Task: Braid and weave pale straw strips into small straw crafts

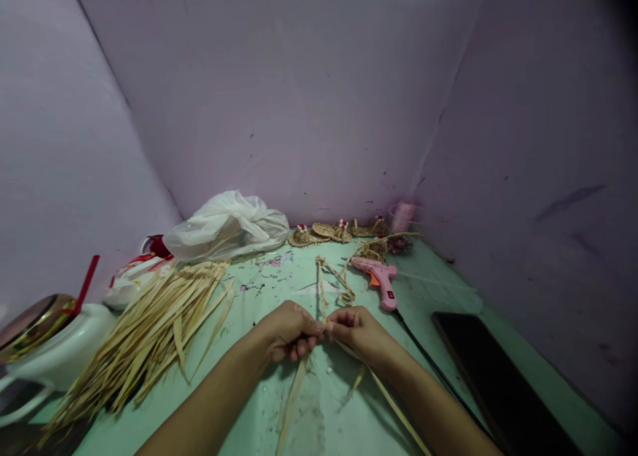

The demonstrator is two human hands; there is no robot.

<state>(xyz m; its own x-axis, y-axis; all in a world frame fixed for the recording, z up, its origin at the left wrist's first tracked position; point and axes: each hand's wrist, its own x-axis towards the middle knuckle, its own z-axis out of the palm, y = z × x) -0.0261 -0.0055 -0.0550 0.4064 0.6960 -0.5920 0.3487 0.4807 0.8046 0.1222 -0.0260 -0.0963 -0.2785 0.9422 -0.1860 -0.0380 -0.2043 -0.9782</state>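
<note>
My left hand (289, 333) and my right hand (356, 330) meet over the middle of the green table (259, 409), fingers pinched together on thin dried leaf strips (294, 389). A twisted braided cord (323, 286) runs away from my fingertips toward the wall. Loose strip ends trail toward me under my wrists.
A pile of dried leaf strips (149, 336) lies at left, beside a white kettle (54, 356) and a white plastic bag (226, 227). A pink glue gun (381, 280) with a black cable, small woven pieces (323, 232) and a dark phone (491, 376) lie to the right.
</note>
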